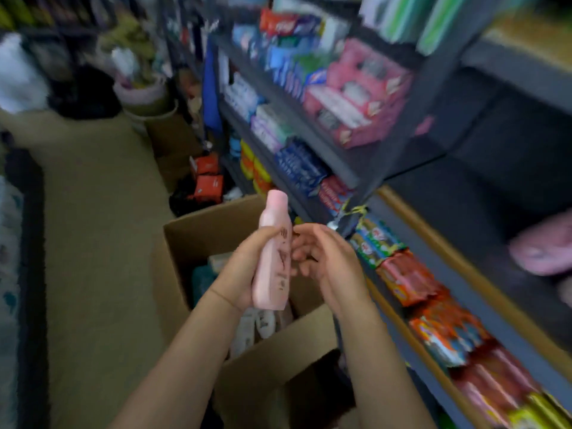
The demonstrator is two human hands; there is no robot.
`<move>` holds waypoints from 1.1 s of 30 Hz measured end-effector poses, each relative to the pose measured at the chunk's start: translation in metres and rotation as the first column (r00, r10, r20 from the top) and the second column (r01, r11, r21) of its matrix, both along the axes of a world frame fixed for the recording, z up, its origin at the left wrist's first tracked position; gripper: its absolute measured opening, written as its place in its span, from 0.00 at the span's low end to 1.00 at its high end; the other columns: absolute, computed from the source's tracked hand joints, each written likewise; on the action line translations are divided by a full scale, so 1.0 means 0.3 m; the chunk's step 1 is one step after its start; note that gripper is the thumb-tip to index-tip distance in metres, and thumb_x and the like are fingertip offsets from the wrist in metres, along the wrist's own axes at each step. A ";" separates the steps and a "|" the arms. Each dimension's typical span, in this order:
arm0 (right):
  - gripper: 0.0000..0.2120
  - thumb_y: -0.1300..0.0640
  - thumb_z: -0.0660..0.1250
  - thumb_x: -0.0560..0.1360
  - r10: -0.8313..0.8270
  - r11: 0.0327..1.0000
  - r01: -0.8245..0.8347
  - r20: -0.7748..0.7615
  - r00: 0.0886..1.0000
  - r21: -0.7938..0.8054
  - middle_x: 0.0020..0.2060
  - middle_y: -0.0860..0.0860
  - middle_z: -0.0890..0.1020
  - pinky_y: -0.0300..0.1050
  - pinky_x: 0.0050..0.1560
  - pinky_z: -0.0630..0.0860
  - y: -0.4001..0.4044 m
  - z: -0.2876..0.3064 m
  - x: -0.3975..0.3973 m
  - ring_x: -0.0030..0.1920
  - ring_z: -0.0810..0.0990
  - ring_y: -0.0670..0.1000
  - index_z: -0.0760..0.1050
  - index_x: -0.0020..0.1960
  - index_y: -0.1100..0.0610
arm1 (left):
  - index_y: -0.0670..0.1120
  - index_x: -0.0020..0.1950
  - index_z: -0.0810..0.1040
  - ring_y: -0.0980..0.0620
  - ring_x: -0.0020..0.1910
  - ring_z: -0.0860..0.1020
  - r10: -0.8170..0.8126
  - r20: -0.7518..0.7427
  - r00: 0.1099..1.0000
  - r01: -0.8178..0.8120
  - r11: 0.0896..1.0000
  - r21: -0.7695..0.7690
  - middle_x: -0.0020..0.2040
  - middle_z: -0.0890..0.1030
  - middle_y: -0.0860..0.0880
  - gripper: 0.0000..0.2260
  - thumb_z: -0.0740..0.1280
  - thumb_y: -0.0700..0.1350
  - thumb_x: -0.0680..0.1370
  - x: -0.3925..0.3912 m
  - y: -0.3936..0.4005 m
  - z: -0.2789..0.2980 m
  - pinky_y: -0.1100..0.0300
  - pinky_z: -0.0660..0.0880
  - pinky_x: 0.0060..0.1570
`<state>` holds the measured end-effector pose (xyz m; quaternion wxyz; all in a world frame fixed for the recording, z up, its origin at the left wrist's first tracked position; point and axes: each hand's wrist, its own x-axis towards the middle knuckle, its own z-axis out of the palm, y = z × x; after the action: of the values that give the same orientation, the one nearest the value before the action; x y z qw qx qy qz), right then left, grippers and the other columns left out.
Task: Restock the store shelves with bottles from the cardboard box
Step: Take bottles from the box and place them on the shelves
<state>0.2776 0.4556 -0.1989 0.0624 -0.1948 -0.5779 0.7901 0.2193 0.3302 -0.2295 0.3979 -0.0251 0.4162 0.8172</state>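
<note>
So the left hand [244, 270] had its grip wrapped round the pink bottle [274, 252], upright above the cardboard box [198, 233], with the right hand [322, 258] loose-fingered just beside it, nearer the shelves [399, 209].

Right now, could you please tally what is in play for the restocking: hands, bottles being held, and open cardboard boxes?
Hands: 2, left hand and right hand
Bottles held: 1, the pink bottle, gripped by the left hand
Open cardboard boxes: 1, the cardboard box below the hands
Total: 4
Blur hides how many bottles remain inside the box.
</note>
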 end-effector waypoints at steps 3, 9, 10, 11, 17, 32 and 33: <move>0.12 0.61 0.58 0.82 -0.139 0.985 0.148 -0.107 0.985 0.085 0.35 0.54 0.80 0.42 0.28 0.68 0.116 0.158 0.127 0.32 0.75 0.51 0.80 0.47 0.61 | 0.39 0.71 0.74 0.41 0.59 0.75 -0.061 -0.055 0.997 0.065 0.995 0.078 0.63 0.78 0.38 0.28 0.67 0.57 0.78 0.083 0.152 0.148 0.45 0.69 0.64; 0.03 0.58 0.68 0.78 -0.291 0.859 0.356 -0.223 0.931 0.368 0.38 0.49 0.81 0.36 0.28 0.70 0.308 0.411 0.381 0.30 0.75 0.44 0.79 0.46 0.51 | 0.40 0.64 0.77 0.45 0.45 0.81 -0.054 -0.376 0.925 0.046 0.998 -0.029 0.50 0.81 0.40 0.20 0.64 0.53 0.80 0.216 0.377 0.475 0.50 0.78 0.49; 0.01 0.56 0.70 0.77 -0.254 0.861 0.323 -0.218 0.942 0.393 0.39 0.49 0.81 0.34 0.28 0.70 0.324 0.446 0.410 0.29 0.75 0.42 0.78 0.48 0.52 | 0.39 0.65 0.77 0.44 0.47 0.81 -0.064 -0.432 0.900 0.077 0.997 0.013 0.52 0.82 0.40 0.21 0.64 0.53 0.81 0.236 0.407 0.521 0.49 0.79 0.50; 0.04 0.55 0.71 0.76 -0.223 0.854 0.300 -0.222 0.949 0.425 0.41 0.49 0.82 0.33 0.29 0.71 0.338 0.481 0.433 0.30 0.77 0.41 0.78 0.50 0.52 | 0.39 0.65 0.77 0.45 0.48 0.81 -0.069 -0.493 0.867 0.109 0.993 0.053 0.51 0.82 0.41 0.20 0.66 0.53 0.80 0.247 0.437 0.564 0.50 0.79 0.49; 0.13 0.55 0.75 0.72 -0.279 0.671 0.429 -0.330 0.902 0.604 0.48 0.48 0.85 0.39 0.38 0.76 0.431 0.705 0.506 0.44 0.82 0.47 0.78 0.55 0.47 | 0.45 0.62 0.78 0.49 0.51 0.83 -0.158 -0.758 0.632 0.323 0.944 0.072 0.51 0.84 0.46 0.17 0.66 0.52 0.77 0.297 0.564 0.827 0.56 0.81 0.50; 0.19 0.57 0.74 0.72 -0.498 0.182 0.732 -0.581 0.644 0.656 0.47 0.45 0.80 0.53 0.46 0.80 0.604 0.965 0.471 0.43 0.78 0.52 0.73 0.52 0.35 | 0.48 0.72 0.73 0.50 0.75 0.63 -0.322 -0.925 -0.204 -0.181 0.941 -0.287 0.73 0.71 0.49 0.20 0.66 0.42 0.80 -0.020 0.767 0.858 0.54 0.57 0.76; 0.17 0.58 0.74 0.73 -0.503 0.173 0.723 -0.571 0.649 0.669 0.45 0.45 0.80 0.48 0.43 0.78 0.617 0.964 0.466 0.41 0.77 0.49 0.73 0.52 0.38 | 0.49 0.71 0.74 0.51 0.73 0.65 -0.285 -0.936 -0.209 -0.169 0.953 -0.252 0.70 0.72 0.50 0.19 0.66 0.42 0.80 -0.023 0.765 0.855 0.55 0.60 0.75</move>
<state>0.4173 0.6408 0.0902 0.5276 -0.2634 -0.7474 0.3061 0.2125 0.5597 0.0271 -0.0448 0.5804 0.6840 0.4396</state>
